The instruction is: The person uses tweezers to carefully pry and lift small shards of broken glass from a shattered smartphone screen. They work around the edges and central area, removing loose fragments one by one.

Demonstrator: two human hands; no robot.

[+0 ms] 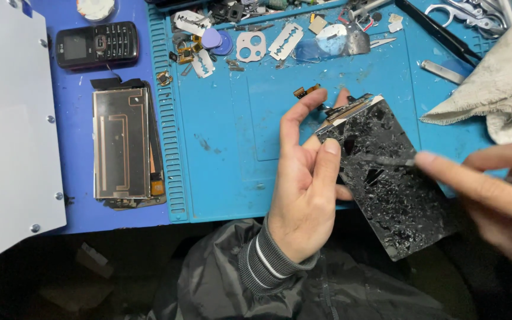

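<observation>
The left hand [303,189] grips the near-left edge of one shattered black phone screen panel [389,184], thumb on the cracked face and fingers curled behind, holding it tilted above the front edge of the blue silicone work mat [220,148]. The right hand [493,189] pinches one thin metal blade-like tool [389,160], its tip laid on the broken glass near the panel's middle; the hand is blurred, so the grip is hard to make out beyond a narrow pinch. A short ribbon connector sticks out at the panel's top edge, half hidden by the left fingertips.

On the mat's far strip lie two razor blades [285,40], one grey camera-hole plate [250,46], two round blue-violet picks [216,40] and a scatter of small metal scraps too small to tell apart. One crumpled off-white cloth [505,83] lies at the right, cut off by the frame edge, with one flat metal strip [441,71] beside it and silver scissors [463,12] above, partly out of view.

Left of the mat, one stack of phone display panels with a coppery back [120,142] lies on the blue table; how many are in the stack cannot be told. Above it is one black keypad phone [96,44]. One white metal sheet with screws [7,124] covers the far left.
</observation>
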